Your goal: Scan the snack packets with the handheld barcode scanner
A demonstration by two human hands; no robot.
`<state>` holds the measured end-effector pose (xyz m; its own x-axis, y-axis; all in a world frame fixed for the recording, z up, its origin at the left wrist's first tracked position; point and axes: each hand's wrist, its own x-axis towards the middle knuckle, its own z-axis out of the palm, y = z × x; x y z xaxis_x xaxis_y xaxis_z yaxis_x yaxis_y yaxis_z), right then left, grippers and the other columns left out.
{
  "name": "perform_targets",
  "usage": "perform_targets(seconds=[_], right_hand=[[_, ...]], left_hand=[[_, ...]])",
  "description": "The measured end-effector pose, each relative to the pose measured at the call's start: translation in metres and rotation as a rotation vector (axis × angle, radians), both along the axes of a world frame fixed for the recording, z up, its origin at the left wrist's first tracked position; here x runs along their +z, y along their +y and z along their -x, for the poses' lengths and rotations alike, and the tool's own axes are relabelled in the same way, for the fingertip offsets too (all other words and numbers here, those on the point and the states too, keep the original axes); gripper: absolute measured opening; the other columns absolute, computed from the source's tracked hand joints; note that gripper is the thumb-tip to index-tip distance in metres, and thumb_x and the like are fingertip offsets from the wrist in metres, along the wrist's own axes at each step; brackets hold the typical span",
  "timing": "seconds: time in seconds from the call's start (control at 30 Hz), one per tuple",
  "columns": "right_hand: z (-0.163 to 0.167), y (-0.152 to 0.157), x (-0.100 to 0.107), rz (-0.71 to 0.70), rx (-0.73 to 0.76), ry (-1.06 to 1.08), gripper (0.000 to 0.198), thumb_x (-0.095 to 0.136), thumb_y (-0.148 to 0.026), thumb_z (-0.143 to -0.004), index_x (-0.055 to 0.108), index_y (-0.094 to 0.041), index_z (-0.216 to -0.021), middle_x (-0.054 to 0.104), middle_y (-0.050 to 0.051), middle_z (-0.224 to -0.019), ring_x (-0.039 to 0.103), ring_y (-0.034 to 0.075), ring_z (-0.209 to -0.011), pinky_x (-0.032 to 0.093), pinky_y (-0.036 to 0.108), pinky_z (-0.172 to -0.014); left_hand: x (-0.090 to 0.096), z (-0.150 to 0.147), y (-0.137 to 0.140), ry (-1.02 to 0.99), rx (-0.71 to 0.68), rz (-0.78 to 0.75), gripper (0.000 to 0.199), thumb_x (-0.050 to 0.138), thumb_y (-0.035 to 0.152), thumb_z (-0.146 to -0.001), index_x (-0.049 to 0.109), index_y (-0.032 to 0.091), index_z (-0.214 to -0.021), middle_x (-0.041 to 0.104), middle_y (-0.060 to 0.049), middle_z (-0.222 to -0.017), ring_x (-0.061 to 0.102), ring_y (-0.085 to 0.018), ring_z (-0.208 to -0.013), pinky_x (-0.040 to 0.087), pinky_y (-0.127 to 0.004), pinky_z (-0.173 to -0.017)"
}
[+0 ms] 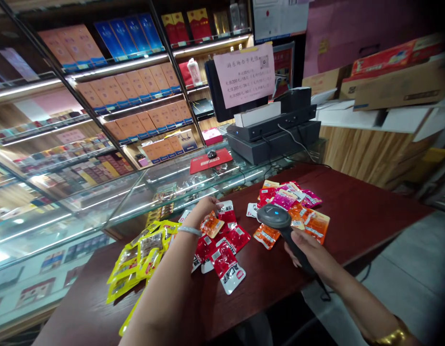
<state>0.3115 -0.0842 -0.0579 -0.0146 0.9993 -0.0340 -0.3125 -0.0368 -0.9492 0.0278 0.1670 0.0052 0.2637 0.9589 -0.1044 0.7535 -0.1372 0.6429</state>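
Observation:
My left hand reaches over the red pile, its fingers closed at the upper edge of an orange snack packet; the fingertips are partly hidden. Under and around it lie several red-and-white snack packets in a loose heap. My right hand is wrapped round the handle of a black barcode scanner. The scanner's head, with a small blue light, is above several orange packets. Behind these lie pink and magenta packets. Yellow snack bags are piled left of my left forearm.
The dark red tabletop adjoins a glass display counter. A red mat with a computer mouse lies on the glass. Beyond stand a monitor with a pink paper sign, a cash drawer and cardboard boxes. Stocked shelves rise behind.

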Motion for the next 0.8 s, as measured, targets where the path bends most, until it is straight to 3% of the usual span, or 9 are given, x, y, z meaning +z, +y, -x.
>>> perform_targets(seconds=[0.13, 0.3, 0.63, 0.73, 0.8], right_hand=[[-0.001, -0.001, 0.001, 0.006, 0.005, 0.008, 0.046, 0.059, -0.067, -0.088, 0.051, -0.021, -0.086, 0.047, -0.006, -0.057, 0.039, 0.008, -0.044, 0.037, 0.022, -0.045], [0.001, 0.0, 0.001, 0.01, 0.025, 0.036, 0.045, 0.059, -0.066, -0.088, 0.051, -0.021, -0.092, 0.048, -0.007, -0.058, 0.039, 0.008, -0.044, 0.035, 0.021, -0.045], [0.004, 0.003, 0.004, 0.003, 0.036, -0.017, 0.052, 0.056, -0.069, -0.088, 0.052, -0.021, -0.105, 0.048, -0.007, -0.058, 0.04, 0.01, -0.045, 0.037, 0.023, -0.046], [0.003, 0.001, 0.003, 0.008, 0.032, 0.006, 0.05, 0.058, -0.069, -0.087, 0.051, -0.021, -0.103, 0.048, -0.007, -0.058, 0.04, 0.01, -0.044, 0.037, 0.023, -0.046], [0.003, 0.001, 0.002, 0.013, 0.028, 0.018, 0.048, 0.059, -0.068, -0.087, 0.051, -0.021, -0.099, 0.048, -0.007, -0.057, 0.039, 0.009, -0.044, 0.036, 0.023, -0.046]], left_hand=[[0.016, 0.002, -0.004, -0.355, 0.097, -0.012, 0.038, 0.082, 0.049, -0.06, 0.064, 0.015, -0.064, 0.053, 0.006, -0.05, 0.039, -0.006, -0.046, 0.029, -0.021, -0.048], [0.019, -0.017, -0.015, -0.661, 0.089, 0.12, 0.047, 0.085, 0.052, -0.056, 0.06, 0.015, -0.071, 0.054, 0.005, -0.052, 0.044, -0.006, -0.043, 0.027, -0.018, -0.045], [0.011, -0.047, -0.026, -0.764, 0.025, 0.173, 0.042, 0.083, 0.046, -0.065, 0.055, 0.015, -0.066, 0.055, 0.002, -0.046, 0.041, -0.004, -0.039, 0.026, -0.015, -0.04], [0.012, -0.062, -0.03, -0.798, 0.04, 0.21, 0.033, 0.081, 0.038, -0.07, 0.06, 0.013, -0.072, 0.057, 0.002, -0.05, 0.05, -0.006, -0.043, 0.036, -0.016, -0.044], [0.016, -0.075, -0.035, -0.839, -0.03, 0.265, 0.029, 0.078, 0.035, -0.076, 0.065, 0.012, -0.089, 0.067, -0.003, -0.067, 0.063, -0.01, -0.058, 0.048, -0.019, -0.056]])
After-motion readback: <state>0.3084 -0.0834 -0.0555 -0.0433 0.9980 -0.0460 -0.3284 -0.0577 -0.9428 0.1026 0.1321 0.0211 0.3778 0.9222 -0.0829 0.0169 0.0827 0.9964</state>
